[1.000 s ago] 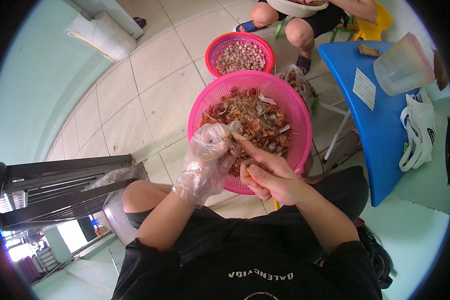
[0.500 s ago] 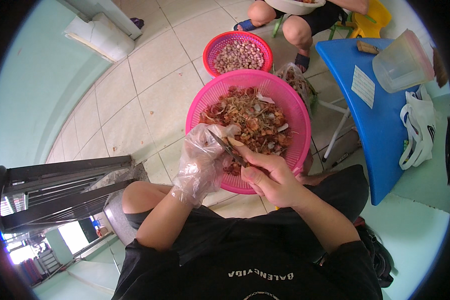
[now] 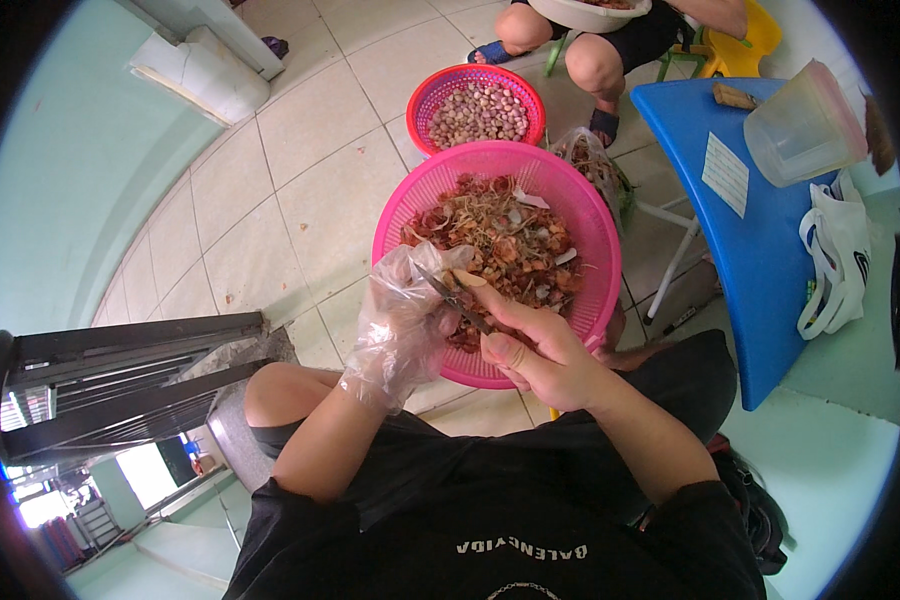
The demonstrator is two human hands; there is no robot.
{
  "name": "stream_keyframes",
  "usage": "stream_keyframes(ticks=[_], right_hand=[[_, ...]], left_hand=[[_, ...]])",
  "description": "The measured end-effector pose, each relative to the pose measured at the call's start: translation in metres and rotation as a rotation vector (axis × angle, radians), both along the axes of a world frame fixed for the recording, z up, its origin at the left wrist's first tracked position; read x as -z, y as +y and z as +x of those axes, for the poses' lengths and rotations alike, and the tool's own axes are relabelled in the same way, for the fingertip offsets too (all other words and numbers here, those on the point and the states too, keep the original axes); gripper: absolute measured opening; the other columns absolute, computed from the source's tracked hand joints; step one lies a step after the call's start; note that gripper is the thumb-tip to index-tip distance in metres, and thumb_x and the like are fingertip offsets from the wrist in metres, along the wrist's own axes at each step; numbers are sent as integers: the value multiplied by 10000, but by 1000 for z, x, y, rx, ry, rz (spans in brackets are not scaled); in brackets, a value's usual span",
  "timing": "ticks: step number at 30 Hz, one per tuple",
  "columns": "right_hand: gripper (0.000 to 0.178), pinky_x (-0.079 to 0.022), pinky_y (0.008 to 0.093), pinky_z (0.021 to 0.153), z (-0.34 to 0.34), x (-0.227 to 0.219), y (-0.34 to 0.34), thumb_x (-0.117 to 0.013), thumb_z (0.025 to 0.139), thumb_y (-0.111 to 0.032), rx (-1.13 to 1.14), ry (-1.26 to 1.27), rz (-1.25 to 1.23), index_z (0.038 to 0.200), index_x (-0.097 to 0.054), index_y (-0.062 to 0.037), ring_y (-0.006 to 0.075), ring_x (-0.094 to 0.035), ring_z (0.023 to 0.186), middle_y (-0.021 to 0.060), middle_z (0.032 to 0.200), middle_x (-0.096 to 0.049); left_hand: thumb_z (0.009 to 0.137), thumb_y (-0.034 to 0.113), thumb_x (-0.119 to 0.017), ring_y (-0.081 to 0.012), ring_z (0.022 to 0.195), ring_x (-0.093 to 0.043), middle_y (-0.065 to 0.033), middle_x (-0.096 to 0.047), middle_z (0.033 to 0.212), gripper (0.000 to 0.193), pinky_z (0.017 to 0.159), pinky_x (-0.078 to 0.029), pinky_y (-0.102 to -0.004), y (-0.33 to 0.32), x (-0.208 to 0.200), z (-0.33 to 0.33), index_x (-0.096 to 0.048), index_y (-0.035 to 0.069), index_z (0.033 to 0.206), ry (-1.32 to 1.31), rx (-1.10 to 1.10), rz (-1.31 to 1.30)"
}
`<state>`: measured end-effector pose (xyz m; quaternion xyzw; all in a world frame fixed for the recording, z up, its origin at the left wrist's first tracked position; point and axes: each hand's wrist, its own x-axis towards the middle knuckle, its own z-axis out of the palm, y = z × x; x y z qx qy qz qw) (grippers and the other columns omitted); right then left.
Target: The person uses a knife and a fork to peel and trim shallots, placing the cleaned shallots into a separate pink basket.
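Note:
Over the near side of a large pink basket (image 3: 602,235), my two hands work close together. A clear plastic glove covers my left hand (image 3: 398,318), its fingers curled; what they hold is mostly hidden by the glove and the other hand. My right hand (image 3: 550,358) grips a small knife (image 3: 436,284), its dark blade pointing up and left across the gloved fingers. Reddish-brown, dry onion-like skins and roots (image 3: 530,245) fill much of the basket below.
Beyond stands a red basket (image 3: 414,112) of small peeled bulbs (image 3: 478,112), with a plastic bag (image 3: 592,160) beside it. Another person (image 3: 595,68) sits opposite with a white bowl (image 3: 570,14). At right, a blue table (image 3: 675,130) bears a plastic tub (image 3: 802,130); a dark railing (image 3: 135,340) stands left.
My hands and the knife stay in almost the same place, with only slight shifts of the gloved fingers and blade. The person opposite has moved an arm slightly.

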<state>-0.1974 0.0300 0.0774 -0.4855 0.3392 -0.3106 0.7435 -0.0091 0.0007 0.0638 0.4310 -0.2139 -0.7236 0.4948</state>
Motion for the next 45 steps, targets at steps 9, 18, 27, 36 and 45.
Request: stream_keyframes(ticks=[9, 18, 27, 36, 45], right_hand=[[589, -392, 213, 568, -3, 11, 2, -469, 1066, -134, -47, -83, 63, 1609, -240, -121, 48, -419, 610, -7, 941, -593], [583, -287, 198, 468, 2, 20, 4, -445, 1091, -238, -28, -292, 192, 1619, -213, -159, 36, -318, 535, -24, 783, -435], [701, -266, 219, 470, 1, 22, 2, -479, 1062, -391, -105, -410, 257, 1613, -140, -122, 57, -297, 553, -5, 790, -383], [721, -260, 217, 467, 4, 17, 3, -496, 1054, -385, -91, -368, 257, 1619, -119, -143, 58, -294, 553, 0, 778, -380], [661, -283, 197, 459, 2, 16, 5, -455, 1081, -327, -70, -467, 357, 1632, -113, -196, 54, -317, 545, -7, 811, -431]], left_hand=[[968, 10, -527, -99, 639, -562, -47, -626, 907, 235, 542, -448, -202, 0, -6, -6, -614, 11, 1186, 62, -3, 68], [986, 60, -516, -91, 639, -533, -38, -605, 795, 208, 522, -394, -210, 4, -5, -5, -604, 1, 1166, 69, -3, 108], [994, 57, -533, -128, 645, -536, -62, -607, 795, 118, 543, -424, -250, 4, -14, -8, -581, 18, 1094, 168, -40, 125], [970, 57, -593, -153, 688, -578, -74, -609, 815, 50, 592, -462, -277, 1, -6, 5, -551, 47, 995, 82, 87, -8], [947, 24, -603, -138, 646, -591, -65, -637, 794, 72, 533, -455, -266, -9, -3, 13, -646, 5, 1002, -224, 151, -176]])
